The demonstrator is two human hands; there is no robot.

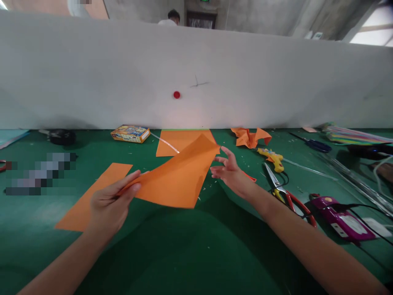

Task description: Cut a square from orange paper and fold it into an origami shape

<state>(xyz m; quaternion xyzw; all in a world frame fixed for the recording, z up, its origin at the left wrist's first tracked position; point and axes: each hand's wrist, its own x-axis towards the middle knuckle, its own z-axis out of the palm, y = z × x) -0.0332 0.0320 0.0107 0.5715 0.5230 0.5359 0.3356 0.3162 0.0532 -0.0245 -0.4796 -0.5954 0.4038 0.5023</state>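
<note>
Single view, head-worn: we look forward and down over the green table (190, 254) at close range, left hand (112, 203) and right hand (231, 172) mid-frame, white partition (123, 73) across the back, grey wall (258, 16) up top.

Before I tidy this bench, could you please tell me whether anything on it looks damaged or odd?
Yes: the crumpled orange paper behind the yellow glue gun looks odd, being badly creased, unlike the smooth orange sheet held in the left hand.
</note>
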